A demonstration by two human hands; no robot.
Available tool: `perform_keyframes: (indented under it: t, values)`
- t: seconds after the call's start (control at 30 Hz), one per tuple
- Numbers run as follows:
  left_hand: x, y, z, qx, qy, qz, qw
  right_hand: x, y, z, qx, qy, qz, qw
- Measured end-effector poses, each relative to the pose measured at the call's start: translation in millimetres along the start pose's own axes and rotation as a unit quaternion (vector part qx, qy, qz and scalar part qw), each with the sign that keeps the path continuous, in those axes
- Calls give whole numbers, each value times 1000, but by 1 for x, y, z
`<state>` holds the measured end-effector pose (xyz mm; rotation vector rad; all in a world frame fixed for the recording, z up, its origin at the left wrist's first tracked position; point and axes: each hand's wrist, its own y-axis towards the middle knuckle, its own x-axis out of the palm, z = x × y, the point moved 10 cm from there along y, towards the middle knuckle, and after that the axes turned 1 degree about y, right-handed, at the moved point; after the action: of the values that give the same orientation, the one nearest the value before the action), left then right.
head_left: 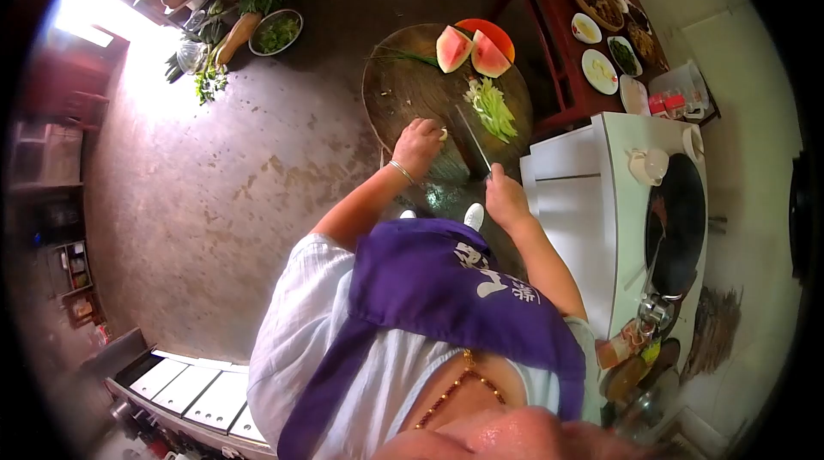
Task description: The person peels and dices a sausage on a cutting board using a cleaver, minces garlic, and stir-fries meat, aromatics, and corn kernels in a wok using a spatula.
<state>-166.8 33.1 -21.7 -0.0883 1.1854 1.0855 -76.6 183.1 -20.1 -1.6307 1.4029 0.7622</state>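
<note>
My right hand (506, 196) is wrapped round the handle of a knife (475, 141), whose blade reaches over the round wooden chopping board (399, 74). My left hand (418, 149), fingers curled, holds a small pale piece of food (443, 134) down on the board, left of the blade. What kind of food it is cannot be made out. Sliced pale green vegetable (492, 110) lies in a heap to the right of the knife. Two watermelon wedges (453, 49) sit at the far side, by an orange-red plate (506, 36). Thin green stalks (403, 55) lie at the far left.
On the right stands a red-brown table (558, 48) with several dishes of food. Nearer is a white-topped stove counter (618, 202) with a dark wok (676, 224). A bowl of greens (275, 33) and a long tan squash (238, 39) rest on the floor at far left.
</note>
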Motion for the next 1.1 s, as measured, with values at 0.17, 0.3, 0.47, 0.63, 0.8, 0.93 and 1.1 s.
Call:
perform_keyframes:
  t: [0.17,0.3,0.47,0.63,0.8,0.93,1.1]
  values:
    - [29,-6,-15,24,-64,-59,996,-3,-3,-17,-51,-73,-35,995]
    - [47,-7,-18,33,-23,-91,995,-7,1,-23,-62,-117,-25,991]
    - [9,-2,7,58,-2,-46,997,6,6,-17,-74,-114,-32,990]
    - [26,-3,-2,41,5,-94,995,0,11,-29,-77,-125,-35,988]
    - [16,-3,0,50,12,-41,998,-8,11,-37,-71,-120,-37,990]
    - [19,-4,1,51,2,-45,998,1,10,-28,-68,-109,-37,991]
    - [16,-5,-2,61,-11,-29,998,-6,10,-36,-71,-100,-34,992]
